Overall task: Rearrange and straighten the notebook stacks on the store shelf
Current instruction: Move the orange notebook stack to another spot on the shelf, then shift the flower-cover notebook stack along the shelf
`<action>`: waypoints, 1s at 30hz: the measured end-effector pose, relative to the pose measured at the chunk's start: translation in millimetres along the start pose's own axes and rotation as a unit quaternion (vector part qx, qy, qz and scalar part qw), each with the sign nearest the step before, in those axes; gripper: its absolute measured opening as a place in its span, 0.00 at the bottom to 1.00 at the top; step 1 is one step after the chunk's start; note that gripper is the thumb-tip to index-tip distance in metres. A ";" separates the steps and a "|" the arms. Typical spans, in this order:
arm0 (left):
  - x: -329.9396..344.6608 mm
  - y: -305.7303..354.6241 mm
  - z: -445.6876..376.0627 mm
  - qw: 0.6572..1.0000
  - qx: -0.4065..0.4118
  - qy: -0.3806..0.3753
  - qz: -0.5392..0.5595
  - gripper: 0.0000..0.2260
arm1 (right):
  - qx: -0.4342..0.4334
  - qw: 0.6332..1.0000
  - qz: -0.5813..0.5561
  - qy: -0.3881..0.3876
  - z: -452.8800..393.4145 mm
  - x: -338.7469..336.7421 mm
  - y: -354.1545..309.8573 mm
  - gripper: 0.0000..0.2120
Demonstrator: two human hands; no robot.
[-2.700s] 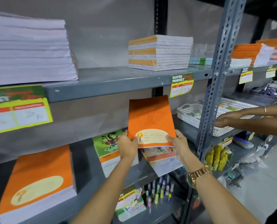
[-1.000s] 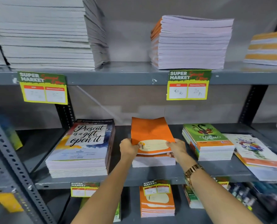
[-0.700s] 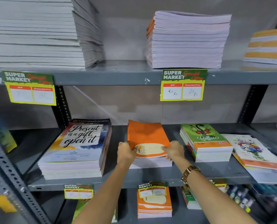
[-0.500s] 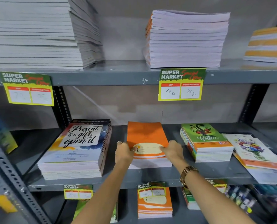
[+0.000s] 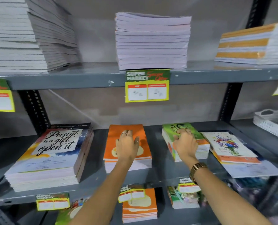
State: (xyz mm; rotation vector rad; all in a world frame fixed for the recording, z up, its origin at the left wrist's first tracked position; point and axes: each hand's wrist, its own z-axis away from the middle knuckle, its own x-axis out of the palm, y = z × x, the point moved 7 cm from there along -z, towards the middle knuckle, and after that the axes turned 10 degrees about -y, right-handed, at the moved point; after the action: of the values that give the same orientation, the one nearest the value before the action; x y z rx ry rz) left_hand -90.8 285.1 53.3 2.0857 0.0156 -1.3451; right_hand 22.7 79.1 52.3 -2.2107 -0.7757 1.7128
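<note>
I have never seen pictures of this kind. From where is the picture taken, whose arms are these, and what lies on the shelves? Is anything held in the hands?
The picture comes from a camera worn on a person's head, so you see that person's own two bare arms reaching forward; there is no machine. In front is a grey metal store shelf with paper price tags.

On the middle level, from left to right, lie a stack reading "Present is a gift, open it", an orange notebook stack, a green notebook stack and a flowered notebook stack. Taller stacks lie above, and more notebooks below.

The left hand rests flat on the orange stack. The right hand, with a watch on its wrist, lies on the green stack. Neither hand lifts anything.
</note>
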 end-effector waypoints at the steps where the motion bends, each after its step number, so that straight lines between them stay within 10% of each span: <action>1: 7.7 14.7 -0.3 1.000 0.014 -0.002 0.024 0.16 | 0.001 1.000 0.009 0.013 -5.3 -8.7 15.5 0.13; 9: 89.2 118.9 16.5 0.990 0.108 -0.059 0.065 0.13 | 0.126 0.991 0.018 0.035 -38.3 -60.4 162.5 0.12; 16: 167.5 199.0 52.1 0.959 0.265 -0.091 -0.046 0.18 | 0.271 0.957 0.046 -0.098 -50.6 -57.1 267.7 0.41; 30: 276.4 195.1 83.2 0.863 0.323 -0.326 -0.214 0.27 | 0.315 0.917 0.108 -0.221 -71.2 -55.0 275.5 0.53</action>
State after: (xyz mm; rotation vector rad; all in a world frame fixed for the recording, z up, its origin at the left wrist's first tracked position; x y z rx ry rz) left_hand 39.4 -1.6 -95.8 2.0669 -0.3181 -2.5675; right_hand 152.9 -170.2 -17.6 -1.5289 -0.0100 2.2075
